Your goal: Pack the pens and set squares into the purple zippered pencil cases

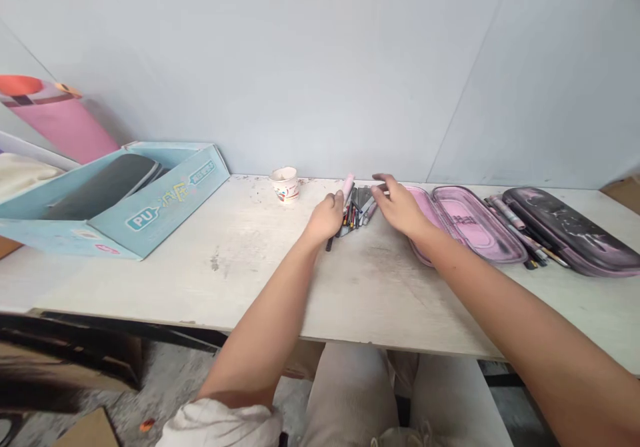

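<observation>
My left hand (327, 215) is closed around a thick pink marker (349, 184), whose end sticks up past the fingers. Under and beside that hand lies a loose pile of pens (357, 215), mostly dark, grey and silver. At the pile's right side is my right hand (400, 205), with thumb and fingers apart and nothing visible in them. Beneath my right wrist, partly hidden by the forearm, an unzipped pencil case (477, 223) with a pink inside lies spread on the table.
To the right, more pens (525, 233) lie beside a closed black-and-pink pencil case (575, 230). A paper cup (285, 184) stands near the wall. On the left, a light blue box (165, 197) holds a dark grey case (107, 187). The table's front edge runs above my lap.
</observation>
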Tool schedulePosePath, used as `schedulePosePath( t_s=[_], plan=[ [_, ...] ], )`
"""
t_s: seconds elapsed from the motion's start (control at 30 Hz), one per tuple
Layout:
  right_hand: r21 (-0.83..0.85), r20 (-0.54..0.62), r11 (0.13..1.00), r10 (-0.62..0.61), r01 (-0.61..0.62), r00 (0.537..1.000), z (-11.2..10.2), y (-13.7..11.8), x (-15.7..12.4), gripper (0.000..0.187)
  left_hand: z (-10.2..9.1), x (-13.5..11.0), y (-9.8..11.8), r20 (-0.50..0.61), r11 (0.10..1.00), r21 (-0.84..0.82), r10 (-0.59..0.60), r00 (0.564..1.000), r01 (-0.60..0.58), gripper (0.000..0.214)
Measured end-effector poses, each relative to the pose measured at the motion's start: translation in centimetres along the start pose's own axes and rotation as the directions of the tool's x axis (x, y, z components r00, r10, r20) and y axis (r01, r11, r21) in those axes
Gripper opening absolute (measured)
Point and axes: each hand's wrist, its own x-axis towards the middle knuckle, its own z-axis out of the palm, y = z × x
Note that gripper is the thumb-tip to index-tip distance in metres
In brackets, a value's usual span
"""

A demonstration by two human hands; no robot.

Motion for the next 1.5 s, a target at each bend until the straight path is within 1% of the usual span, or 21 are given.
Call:
schedulePosePath(
  t_s=[0.03, 0.07, 0.13, 0.17, 0.23, 0.27, 0.33, 0.4, 0.47, 0.57, 0.67, 0.73, 0.8, 0.87, 0.93, 1.03, 1.2, 1.27, 1.33, 1.4, 1.5],
  plan=[
    [0.138, -0.019, 0.990, 0.037, -0.034, 0.999, -0.2, -0.3, 0.0, 0.041, 0.4, -0.5, 0.8, 0.073, 0.982, -0.187, 0.016, 0.997, -0.002, 0.045],
    [0.274, -0.018, 0.959, 0.076, -0.068, 0.997, -0.5, -0.5, 0.0, 0.041, 0.9, -1.0, 1.6, 0.161, 0.930, -0.366, 0.036, 0.986, 0.026, 0.044],
    [0.500, 0.033, 0.853, 0.155, -0.150, 0.987, -1.1, -0.8, -0.3, 0.035, 1.8, -2.2, 3.2, 0.334, 0.755, -0.633, 0.070, 0.940, 0.169, 0.039],
    [0.580, 0.078, 0.788, 0.200, -0.207, 0.977, -1.5, -0.8, -0.5, 0.031, 2.1, -2.7, 4.0, 0.408, 0.654, -0.712, 0.086, 0.909, 0.258, 0.035],
    [0.669, 0.193, 0.659, 0.292, -0.344, 0.937, -2.2, -0.6, -1.0, 0.024, 2.7, -3.5, 5.5, 0.511, 0.469, -0.783, 0.109, 0.853, 0.409, 0.029],
    [0.684, 0.243, 0.608, 0.331, -0.403, 0.912, -2.6, -0.4, -1.3, 0.023, 2.9, -3.9, 6.3, 0.542, 0.400, -0.792, 0.113, 0.832, 0.462, 0.028],
    [0.689, 0.303, 0.544, 0.384, -0.478, 0.872, -3.5, 0.1, -2.0, 0.024, 3.5, -4.5, 7.7, 0.569, 0.304, -0.797, 0.087, 0.817, 0.522, 0.027],
    [0.687, 0.322, 0.521, 0.407, -0.507, 0.855, -4.4, 0.5, -2.8, 0.024, 4.2, -5.1, 9.0, 0.574, 0.258, -0.798, 0.053, 0.817, 0.544, 0.028],
    [0.690, 0.320, 0.511, 0.421, -0.513, 0.849, -5.3, 0.8, -3.6, 0.025, 5.1, -5.8, 10.1, 0.571, 0.248, -0.801, 0.041, 0.820, 0.546, 0.030],
    [0.723, 0.286, 0.483, 0.442, -0.495, 0.850, -6.9, 1.0, -5.0, 0.024, 6.4, -6.8, 11.3, 0.589, 0.279, -0.783, 0.041, 0.807, 0.556, 0.030],
    [0.791, 0.250, 0.451, 0.380, -0.414, 0.891, -8.5, 1.0, -6.6, 0.023, 7.5, -7.5, 12.2, 0.605, 0.328, -0.756, 0.022, 0.796, 0.566, 0.030],
    [0.832, 0.202, 0.440, 0.326, -0.338, 0.923, -9.4, 1.0, -7.6, 0.025, 8.1, -7.7, 13.0, 0.588, 0.347, -0.761, 0.014, 0.809, 0.548, 0.031],
    [0.849, 0.133, 0.456, 0.304, -0.266, 0.943, -10.2, 1.0, -8.4, 0.025, 8.7, -7.9, 13.8, 0.567, 0.349, -0.778, 0.032, 0.823, 0.522, 0.033],
    [0.848, 0.057, 0.489, 0.302, -0.206, 0.952, -10.9, 0.9, -9.0, 0.023, 9.3, -8.1, 14.5, 0.563, 0.337, -0.792, 0.083, 0.822, 0.508, 0.034],
    [0.837, -0.026, 0.525, 0.318, -0.153, 0.948, -11.7, 0.7, -9.6, 0.019, 10.1, -8.5, 15.3, 0.572, 0.319, -0.799, 0.146, 0.807, 0.509, 0.037],
    [0.802, -0.115, 0.583, 0.361, -0.128, 0.925, -13.1, 0.7, -10.8, 0.012, 11.4, -9.3, 16.5, 0.578, 0.299, -0.806, 0.217, 0.786, 0.511, 0.038],
    [0.752, -0.239, 0.654, 0.393, -0.086, 0.888, -15.9, 1.5, -13.1, 0.006, 14.0, -11.1, 18.7, 0.606, 0.331, -0.785, 0.230, 0.762, 0.524, 0.040],
    [0.736, -0.273, 0.672, 0.403, -0.081, 0.874, -16.6, 1.7, -13.6, 0.006, 14.9, -11.5, 19.1, 0.599, 0.349, -0.787, 0.232, 0.767, 0.509, 0.041],
    [0.722, -0.281, 0.687, 0.408, -0.088, 0.869, -16.8, 1.8, -13.6, 0.005, 15.3, -11.5, 19.1, 0.570, 0.358, -0.803, 0.230, 0.789, 0.476, 0.041],
    [0.717, -0.253, 0.690, 0.392, -0.100, 0.885, -16.6, 1.6, -13.1, 0.005, 15.0, -11.1, 18.7, 0.534, 0.361, -0.825, 0.242, 0.810, 0.435, 0.041],
    [0.723, -0.227, 0.685, 0.359, -0.091, 0.905, -15.7, 1.2, -11.6, 0.007, 13.3, -9.6, 17.3, 0.488, 0.367, -0.849, 0.267, 0.831, 0.380, 0.038]
  ],
)
